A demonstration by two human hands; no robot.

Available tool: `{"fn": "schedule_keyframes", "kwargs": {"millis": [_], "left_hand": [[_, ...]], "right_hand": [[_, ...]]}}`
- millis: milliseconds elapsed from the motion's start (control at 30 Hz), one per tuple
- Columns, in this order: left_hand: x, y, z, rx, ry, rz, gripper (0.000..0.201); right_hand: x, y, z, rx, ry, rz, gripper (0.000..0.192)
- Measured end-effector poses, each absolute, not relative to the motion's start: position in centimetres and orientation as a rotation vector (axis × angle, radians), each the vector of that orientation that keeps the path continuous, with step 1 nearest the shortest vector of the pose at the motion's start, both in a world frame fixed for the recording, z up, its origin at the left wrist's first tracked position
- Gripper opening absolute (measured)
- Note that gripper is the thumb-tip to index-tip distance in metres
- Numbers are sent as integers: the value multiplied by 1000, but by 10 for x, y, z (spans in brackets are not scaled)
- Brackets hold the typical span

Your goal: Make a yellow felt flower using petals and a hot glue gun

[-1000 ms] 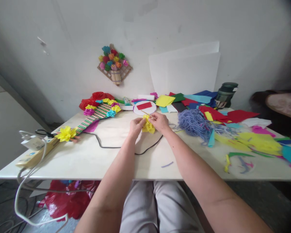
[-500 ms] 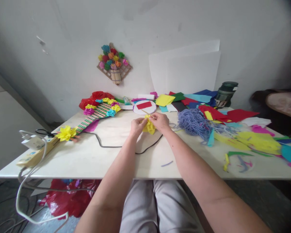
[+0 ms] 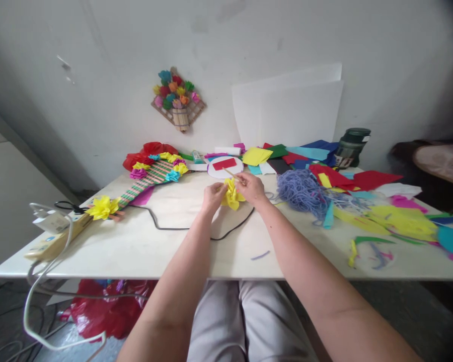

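Observation:
A yellow paper flower (image 3: pixel 232 197) is held between my two hands above the table. My left hand (image 3: pixel 213 196) pinches its left side, fingers closed on the paper. In my right hand (image 3: pixel 251 186) is a thin wooden stick (image 3: pixel 229 173), pointing up and left past the fingers; the hand sits against the flower's right edge. Just beyond the hands lies a white oval piece (image 3: pixel 215 173) with a purple rim, bearing a red rectangle (image 3: pixel 224 164). To the left lies a woven green-and-tan piece (image 3: pixel 145 181) trimmed with paper flowers.
A tangle of blue-violet yarn (image 3: pixel 302 193) lies right of my hands. Coloured paper sheets (image 3: pixel 257 156) and scraps spread along the back and right, near a dark green jar (image 3: pixel 352 147). A black cable (image 3: pixel 173 229) crosses the table toward a power strip (image 3: pixel 56 241) at left.
The yellow flower has spread wider below my fingers. My right hand has shifted slightly right and down, and the stick's tip now shows lower, near the red rectangle.

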State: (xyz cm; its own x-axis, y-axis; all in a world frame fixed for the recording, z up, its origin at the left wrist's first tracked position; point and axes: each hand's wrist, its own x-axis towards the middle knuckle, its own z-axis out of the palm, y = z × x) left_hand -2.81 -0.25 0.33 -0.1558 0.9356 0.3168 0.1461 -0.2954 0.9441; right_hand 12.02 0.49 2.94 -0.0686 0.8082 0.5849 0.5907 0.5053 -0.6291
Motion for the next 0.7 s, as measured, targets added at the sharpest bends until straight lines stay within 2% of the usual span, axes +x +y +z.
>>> {"fn": "schedule_keyframes", "kwargs": {"millis": [333,700], "left_hand": [[-26,-7,8,1486,1195,1415,38],[-25,-8,9,1552,1218,1363,35]], "right_hand": [[125,9,33,-1089,-1846,239,19],[129,12,34,-1006,-1916,264,23]]}}
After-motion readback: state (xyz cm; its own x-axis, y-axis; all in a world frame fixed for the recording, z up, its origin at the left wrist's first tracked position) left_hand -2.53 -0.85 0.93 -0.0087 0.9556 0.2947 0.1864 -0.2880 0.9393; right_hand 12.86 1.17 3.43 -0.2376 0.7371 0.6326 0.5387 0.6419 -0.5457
